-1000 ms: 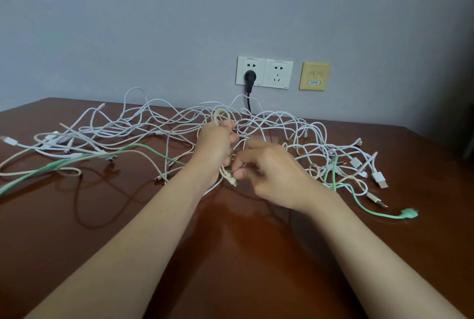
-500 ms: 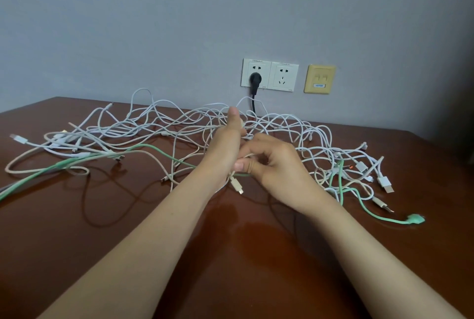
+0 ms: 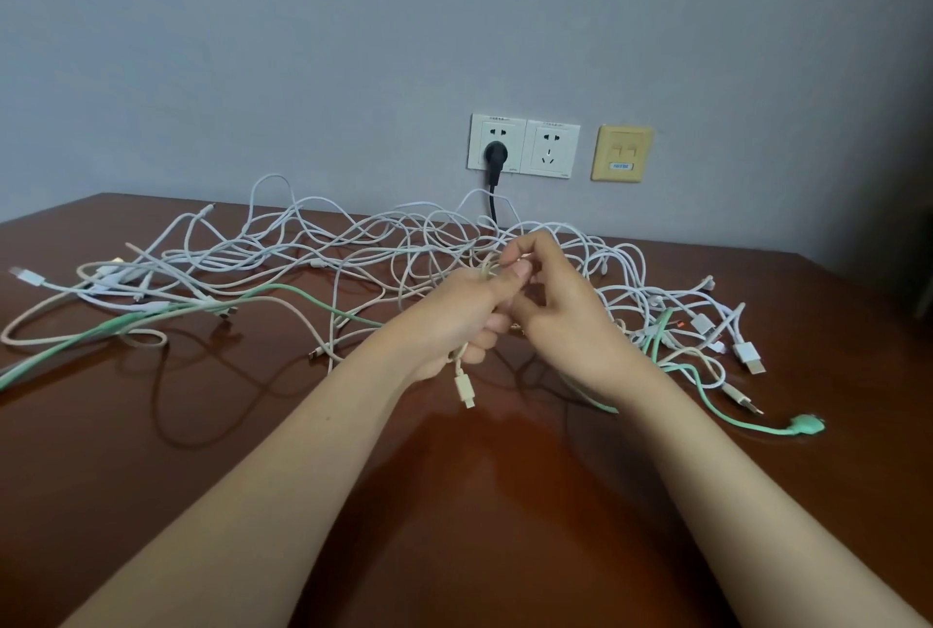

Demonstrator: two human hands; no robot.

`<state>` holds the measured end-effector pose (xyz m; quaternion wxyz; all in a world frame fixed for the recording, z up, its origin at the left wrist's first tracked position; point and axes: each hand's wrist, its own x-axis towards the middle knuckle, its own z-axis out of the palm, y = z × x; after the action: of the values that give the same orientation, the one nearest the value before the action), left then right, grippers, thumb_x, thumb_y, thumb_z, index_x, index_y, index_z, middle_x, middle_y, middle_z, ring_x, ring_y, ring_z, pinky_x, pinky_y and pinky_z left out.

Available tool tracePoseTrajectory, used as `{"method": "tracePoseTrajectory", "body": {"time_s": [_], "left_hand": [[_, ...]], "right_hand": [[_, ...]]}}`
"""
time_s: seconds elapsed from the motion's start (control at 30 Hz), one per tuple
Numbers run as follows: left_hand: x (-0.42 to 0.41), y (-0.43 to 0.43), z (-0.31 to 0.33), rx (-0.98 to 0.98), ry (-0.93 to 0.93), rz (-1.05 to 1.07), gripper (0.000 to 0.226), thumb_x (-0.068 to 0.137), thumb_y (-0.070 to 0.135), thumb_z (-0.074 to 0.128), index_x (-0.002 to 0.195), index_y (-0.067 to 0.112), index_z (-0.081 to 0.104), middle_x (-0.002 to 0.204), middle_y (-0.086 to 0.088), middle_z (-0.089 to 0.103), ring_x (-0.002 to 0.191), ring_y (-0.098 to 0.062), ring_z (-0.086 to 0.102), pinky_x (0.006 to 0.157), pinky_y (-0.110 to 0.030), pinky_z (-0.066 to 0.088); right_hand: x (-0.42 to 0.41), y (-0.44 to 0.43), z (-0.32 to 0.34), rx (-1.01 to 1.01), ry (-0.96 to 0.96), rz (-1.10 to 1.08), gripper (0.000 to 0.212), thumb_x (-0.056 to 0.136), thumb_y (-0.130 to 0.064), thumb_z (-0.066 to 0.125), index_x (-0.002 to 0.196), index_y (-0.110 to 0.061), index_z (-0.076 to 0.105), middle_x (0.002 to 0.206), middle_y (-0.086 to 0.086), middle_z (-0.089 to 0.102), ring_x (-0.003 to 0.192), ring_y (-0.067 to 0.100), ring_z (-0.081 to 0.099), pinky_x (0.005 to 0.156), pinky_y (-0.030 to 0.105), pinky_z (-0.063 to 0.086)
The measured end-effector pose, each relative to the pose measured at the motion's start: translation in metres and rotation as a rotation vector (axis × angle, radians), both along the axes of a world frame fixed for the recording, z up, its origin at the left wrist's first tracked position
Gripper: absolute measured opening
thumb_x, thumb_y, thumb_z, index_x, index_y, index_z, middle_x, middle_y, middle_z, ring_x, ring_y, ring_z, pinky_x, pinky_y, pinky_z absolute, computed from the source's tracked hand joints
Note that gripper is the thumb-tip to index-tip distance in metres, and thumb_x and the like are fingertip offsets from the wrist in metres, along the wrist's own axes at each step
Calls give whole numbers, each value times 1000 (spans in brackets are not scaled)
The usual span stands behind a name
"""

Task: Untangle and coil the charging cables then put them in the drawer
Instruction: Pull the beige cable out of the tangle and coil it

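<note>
Two bare forearms reach over the dark wooden table (image 3: pixel 454 516). The left hand (image 3: pixel 454 319) has its fingers curled round one cream cable (image 3: pixel 460 365), whose connector dangles below the fist. The right hand (image 3: pixel 565 309) pinches a strand of the tangle (image 3: pixel 353 251) just above the left thumb; which cable it is cannot be told. The tangle sprawls across the table behind both hands, its white cables too knotted to count, with green cable (image 3: pixel 707 405) showing on each side. On the far wall are two white sockets (image 3: pixel 525 145), one black plug (image 3: pixel 495 155) and one yellow plate (image 3: pixel 622 153)
</note>
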<state>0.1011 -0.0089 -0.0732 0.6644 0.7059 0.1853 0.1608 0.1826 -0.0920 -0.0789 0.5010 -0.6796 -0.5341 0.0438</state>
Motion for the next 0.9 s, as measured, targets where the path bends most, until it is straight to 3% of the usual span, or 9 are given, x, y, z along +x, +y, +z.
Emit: {"method": "tracePoseTrajectory", "body": {"time_s": [0.13,0.23,0.33,0.47,0.57,0.67,0.77,0.83,0.9], "left_hand": [[-2,2,2,-4,-60,20,29,100,30,39,73,17,43,37,11,29,30,-2,18,34,-10,14],[-1,4,3,-17,-88,88,29,100,28,39,73,18,39,37,12,30,30,-2,18,34,-10,14],[0,5,3,-6,-88,126,29,100,29,39,73,19,38,36,12,31,30,-2,18,33,-11,14],[-3,6,4,26,-84,95,27,99,34,39,77,19,45,39,12,32,32,-2,18,34,-11,15],[-5,5,2,56,-49,-27,31,99,39,35,79,20,49,43,12,32,35,-2,18,33,-11,16],[-5,2,-1,88,9,-118,30,99,38,34,82,20,51,43,13,31,34,-1,17,33,-12,16],[-4,1,-3,112,30,-141,30,99,35,37,81,17,53,43,13,31,34,-1,18,33,-12,17],[-2,2,-2,90,-12,-113,30,99,34,39,83,17,57,44,13,30,34,-1,19,33,-12,18],[-1,5,2,-4,-93,-27,30,99,32,39,84,16,59,43,12,30,34,-1,20,33,-11,19]], "right_hand": [[3,-4,4,10,146,36,35,88,5,50,95,-29,44,81,2,50,69,19,46,64,31,40],[6,-7,9,-222,-109,-153,7,92,-24,54,90,-23,47,72,-2,53,66,16,48,67,34,40],[7,-8,9,-367,-220,-221,36,94,-37,48,64,-18,53,57,-4,49,65,17,47,65,32,38],[9,-10,16,-190,-52,-176,32,94,-19,48,63,-16,56,42,-10,47,41,3,44,38,15,36],[12,-9,13,-60,-77,-237,27,94,-22,50,71,-10,61,54,-7,53,44,5,47,42,15,36],[16,-6,7,-7,-108,-360,23,88,-32,60,68,-20,63,52,-9,59,53,8,52,57,30,42],[16,-7,10,58,-34,-379,19,82,-32,69,66,-23,63,48,-8,58,47,4,51,53,23,40],[14,-8,14,89,100,-342,19,82,-28,70,67,-18,63,52,-1,59,39,4,41,45,16,33],[15,-9,18,141,375,-192,20,90,-19,59,70,-15,62,52,1,51,43,8,35,48,18,31]]}}
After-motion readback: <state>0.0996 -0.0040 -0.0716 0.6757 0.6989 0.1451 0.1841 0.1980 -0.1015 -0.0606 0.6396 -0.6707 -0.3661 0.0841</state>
